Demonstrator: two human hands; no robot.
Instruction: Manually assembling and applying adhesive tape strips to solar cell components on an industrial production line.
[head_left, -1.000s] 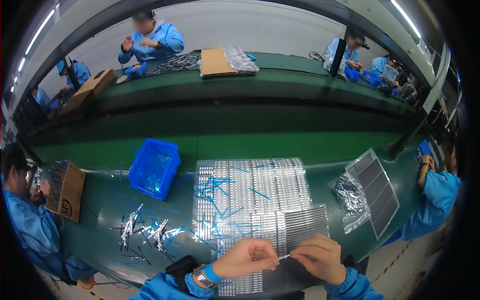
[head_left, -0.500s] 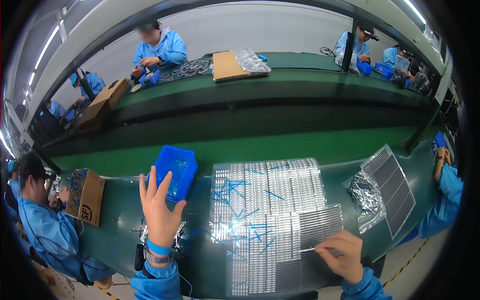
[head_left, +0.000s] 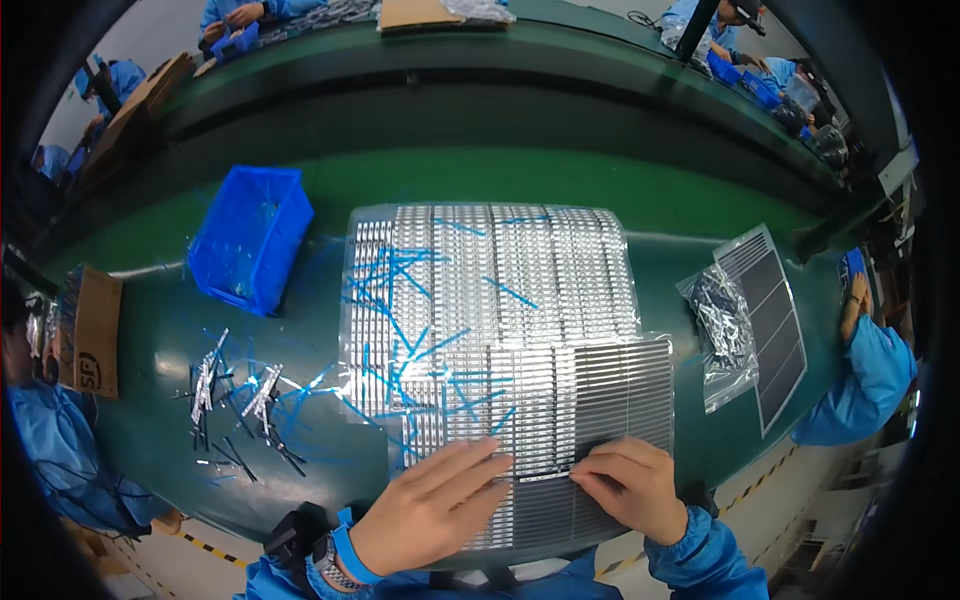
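Two overlapping sheets lie in front of me: a silvery sheet (head_left: 590,270) with rows of small strips behind, and a nearer sheet (head_left: 620,395) whose right part is bare dark backing with thin lines. My left hand (head_left: 430,510) rests on the nearer sheet's left part, fingers stretched out and empty. Thumb and forefinger of my right hand (head_left: 635,490) pinch the right end of a thin pale strip (head_left: 543,478), level with the border between bright strips and dark backing. Loose blue slivers (head_left: 515,292) are scattered over both sheets.
Left of the sheets stands a blue bin (head_left: 250,240) with slivers inside; nearer lie several small black-and-silver strips (head_left: 265,400). At right, a clear bag of dark parts (head_left: 720,340) overlaps a dark sheet (head_left: 780,340). A cardboard box (head_left: 92,330) and co-workers flank the table.
My view has tilted down. My left hand has come from beside the blue bin down onto the nearer sheet. My right hand stays at that sheet, still pinching, now beside the left fingertips.
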